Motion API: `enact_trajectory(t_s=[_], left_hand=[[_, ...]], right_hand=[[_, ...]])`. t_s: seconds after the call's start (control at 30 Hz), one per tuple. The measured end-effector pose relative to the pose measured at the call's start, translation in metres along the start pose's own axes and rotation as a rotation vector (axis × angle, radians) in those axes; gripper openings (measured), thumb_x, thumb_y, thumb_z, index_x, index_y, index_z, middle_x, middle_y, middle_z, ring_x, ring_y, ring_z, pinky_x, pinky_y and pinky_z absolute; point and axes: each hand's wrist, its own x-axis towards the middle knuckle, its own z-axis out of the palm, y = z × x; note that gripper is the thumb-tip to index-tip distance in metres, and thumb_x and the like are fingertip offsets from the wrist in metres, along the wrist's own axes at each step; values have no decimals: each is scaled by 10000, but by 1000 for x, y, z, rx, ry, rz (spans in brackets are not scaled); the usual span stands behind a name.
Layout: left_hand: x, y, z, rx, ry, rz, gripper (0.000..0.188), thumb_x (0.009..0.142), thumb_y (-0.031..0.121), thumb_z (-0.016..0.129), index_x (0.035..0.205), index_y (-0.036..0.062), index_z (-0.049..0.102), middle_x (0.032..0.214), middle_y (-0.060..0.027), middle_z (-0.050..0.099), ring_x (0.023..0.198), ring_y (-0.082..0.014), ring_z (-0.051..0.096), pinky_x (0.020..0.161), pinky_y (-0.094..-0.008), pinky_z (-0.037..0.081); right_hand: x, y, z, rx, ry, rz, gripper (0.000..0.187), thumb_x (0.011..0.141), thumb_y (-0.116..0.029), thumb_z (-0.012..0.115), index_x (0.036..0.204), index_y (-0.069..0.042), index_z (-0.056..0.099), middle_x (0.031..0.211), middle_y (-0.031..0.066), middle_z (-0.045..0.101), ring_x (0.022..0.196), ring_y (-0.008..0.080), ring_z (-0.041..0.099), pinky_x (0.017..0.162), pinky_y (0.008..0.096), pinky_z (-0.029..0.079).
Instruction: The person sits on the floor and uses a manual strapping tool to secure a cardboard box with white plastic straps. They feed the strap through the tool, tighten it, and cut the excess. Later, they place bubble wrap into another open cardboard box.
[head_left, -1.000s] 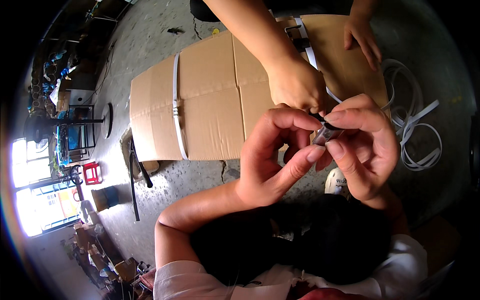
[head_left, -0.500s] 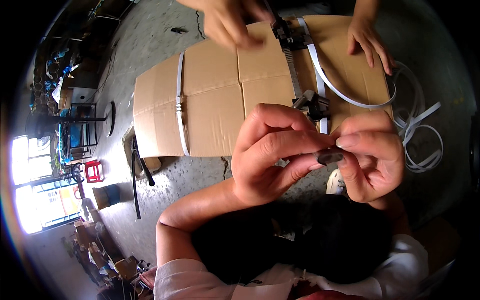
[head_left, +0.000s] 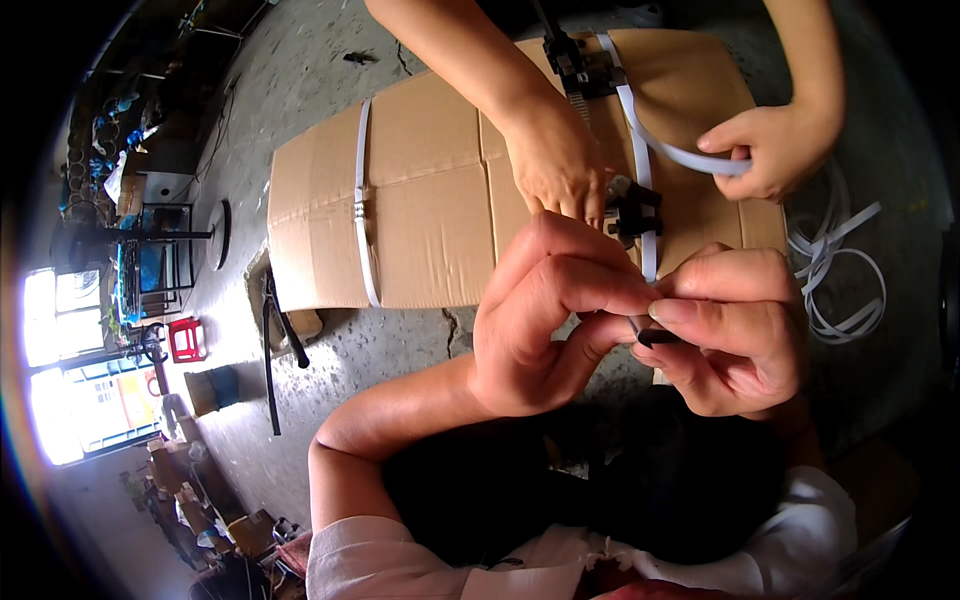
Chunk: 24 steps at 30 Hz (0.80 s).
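My left hand (head_left: pixel 540 325) and my right hand (head_left: pixel 738 335) meet in front of the cardboard carton. Between them, pinched by thumbs and fingertips, is a small dark metal clip (head_left: pixel 660 338) with a curved face; the fingers cover part of it. Just beyond, a black strapping tensioner (head_left: pixel 572 68) with a toothed bar lies across the carton (head_left: pixel 420 215); its near black end (head_left: pixel 634 212) sits beside a white strap (head_left: pixel 648 262). A co-worker's one hand (head_left: pixel 560 165) rests by that near end, covering some of the bar. Their other hand (head_left: pixel 785 145) grips the loose strap (head_left: pixel 685 158).
A second white strap (head_left: pixel 362 170), joined by a metal seal (head_left: pixel 359 212), crosses the carton's left part. Coiled strap (head_left: pixel 845 270) lies on the floor at right. At left are black metal legs (head_left: pixel 285 325), a red stool (head_left: pixel 186 340) and a bucket (head_left: pixel 213 388).
The co-worker's one hand came down onto the tensioner's near end; the other rose off the carton and took hold of the loose strap. My fingers turned the small clip slightly.
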Motion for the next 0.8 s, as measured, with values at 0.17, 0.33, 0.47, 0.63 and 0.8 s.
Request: enact_trajectory(t_s=[0.17, 0.33, 0.47, 0.63, 0.8], left_hand=[[-4, 2, 2, -43, 25, -44, 131, 797, 50, 657, 911, 17, 602, 903, -103, 545, 784, -198, 549, 662, -275, 459], [-3, 0, 6, -49, 67, -43, 133, 770, 20, 669, 890, 14, 611, 876, -93, 570, 755, -186, 546, 655, -266, 452], [-2, -1, 7, 23, 71, 60, 164, 727, -4, 696, 872, 20, 624, 867, -91, 613, 736, -174, 560, 633, -260, 452], [0, -7, 7, -65, 85, 206, 248, 666, -3, 741, 880, 17, 616, 885, -123, 626, 680, -175, 579, 550, -249, 454], [2, -8, 2, -52, 15, 203, 244, 676, 4, 736, 882, 17, 607, 883, -146, 623, 693, -189, 605, 543, -260, 470]], right_hand=[[0, -7, 10, 8, 87, 33, 339, 616, 62, 775, 900, -21, 609, 793, 75, 568, 606, 145, 577, 526, 250, 477], [4, -9, 8, -48, 110, 30, 346, 590, 87, 770, 875, -17, 605, 749, 71, 568, 561, 146, 576, 493, 252, 468], [5, -6, 6, -4, 135, -45, 368, 568, 107, 764, 875, -20, 606, 794, 77, 572, 574, 147, 576, 500, 255, 466], [-4, 0, 4, 21, 147, -118, 369, 541, 92, 780, 852, -25, 621, 869, 93, 568, 598, 151, 571, 515, 257, 460], [-3, 9, -3, -78, -36, -234, 328, 763, -37, 704, 1029, -21, 512, 974, 157, 485, 622, 165, 540, 507, 252, 458]])
